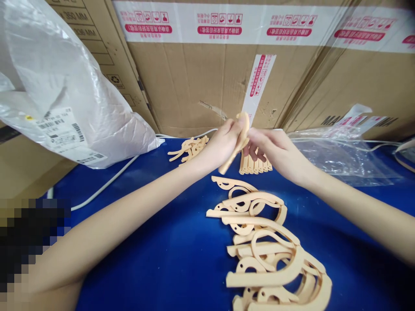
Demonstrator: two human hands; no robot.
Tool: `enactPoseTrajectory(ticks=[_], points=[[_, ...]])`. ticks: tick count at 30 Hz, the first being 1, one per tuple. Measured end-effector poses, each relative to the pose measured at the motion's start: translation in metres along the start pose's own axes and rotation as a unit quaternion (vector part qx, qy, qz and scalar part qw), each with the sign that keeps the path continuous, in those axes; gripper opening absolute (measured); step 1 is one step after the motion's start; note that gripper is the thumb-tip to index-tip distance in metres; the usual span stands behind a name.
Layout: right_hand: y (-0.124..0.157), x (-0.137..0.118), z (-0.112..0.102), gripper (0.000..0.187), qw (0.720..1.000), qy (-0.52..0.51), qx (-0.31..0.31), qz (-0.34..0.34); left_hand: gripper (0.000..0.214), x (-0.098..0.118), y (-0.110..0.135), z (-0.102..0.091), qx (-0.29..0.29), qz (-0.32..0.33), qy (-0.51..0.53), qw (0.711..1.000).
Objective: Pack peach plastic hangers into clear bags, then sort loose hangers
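Note:
My left hand [227, 140] is wrapped round a beige plastic folding hanger [231, 159], tilted above the blue table. My right hand [275, 149] meets it from the other side, its fingers curled and the fingertips at the hanger's edge; exactly where they grip is partly hidden. Just beneath my right hand lies a neat row of beige hanger pieces [254, 166]. Nearer to me, a loose pile of beige folding hangers [272, 274] spreads down the table. Behind my left wrist is a small heap of thin curved beige parts [189, 149].
Large cardboard boxes [194, 77] stand along the back of the blue table [155, 250]. A bulging white plastic bag [65, 86] leans in at the left. A clear plastic bag [337, 160] lies at the right, and a white cable [106, 183] runs across the left side.

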State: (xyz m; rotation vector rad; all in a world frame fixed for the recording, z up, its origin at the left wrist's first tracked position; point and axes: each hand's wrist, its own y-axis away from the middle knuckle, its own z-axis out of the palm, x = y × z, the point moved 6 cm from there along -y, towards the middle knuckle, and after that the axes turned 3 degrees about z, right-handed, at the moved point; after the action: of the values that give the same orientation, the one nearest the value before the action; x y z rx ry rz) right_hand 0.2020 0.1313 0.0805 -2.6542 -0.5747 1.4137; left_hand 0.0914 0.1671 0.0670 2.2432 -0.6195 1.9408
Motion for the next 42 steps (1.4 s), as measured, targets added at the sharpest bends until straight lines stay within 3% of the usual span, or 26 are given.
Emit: enactPoseTrajectory(ticks=[3,7,10,15,18,21,25,27,33,37,42], points=[[-0.001,-0.009,0.005,0.039,0.996,-0.076,-0.022,0.03,0.032,0.009,0.003,-0.007,-0.016,0.008,0.03,0.999],[-0.005,0.001,0.001,0.028,0.989,-0.134,0.002,0.07,0.032,0.017,0.009,-0.016,-0.008,0.037,0.01,0.999],[-0.007,0.006,-0.004,0.018,0.99,-0.131,0.029,0.043,0.035,0.018,0.012,-0.016,-0.02,0.047,0.003,0.999],[-0.008,0.005,-0.026,0.013,0.99,-0.085,0.112,0.006,0.043,0.025,0.012,-0.03,0.016,0.057,-0.023,0.998],[-0.007,0.0,-0.039,0.018,0.992,-0.011,0.127,0.001,0.047,0.033,0.012,-0.037,0.018,0.071,-0.033,0.997],[-0.004,-0.009,-0.046,0.025,0.979,0.136,0.149,-0.035,0.045,0.038,0.012,-0.037,0.001,0.114,-0.106,0.988],[-0.002,-0.01,-0.04,0.038,0.895,0.417,0.152,-0.039,0.041,0.038,0.016,-0.032,-0.013,0.185,-0.237,0.954],[-0.005,-0.002,-0.036,0.037,0.885,0.45,0.12,-0.022,0.038,0.033,0.017,-0.03,0.0,0.195,-0.305,0.932],[-0.015,0.017,-0.028,0.029,0.937,0.346,0.054,0.005,0.037,0.008,0.009,-0.024,0.027,0.145,-0.439,0.886],[-0.018,0.029,-0.033,0.034,0.967,0.241,0.053,0.062,0.038,0.0,-0.006,-0.017,0.02,0.146,-0.418,0.896],[-0.02,0.045,-0.062,0.023,0.977,0.074,0.104,0.169,0.036,-0.019,-0.017,-0.016,-0.014,0.118,-0.409,0.905]])
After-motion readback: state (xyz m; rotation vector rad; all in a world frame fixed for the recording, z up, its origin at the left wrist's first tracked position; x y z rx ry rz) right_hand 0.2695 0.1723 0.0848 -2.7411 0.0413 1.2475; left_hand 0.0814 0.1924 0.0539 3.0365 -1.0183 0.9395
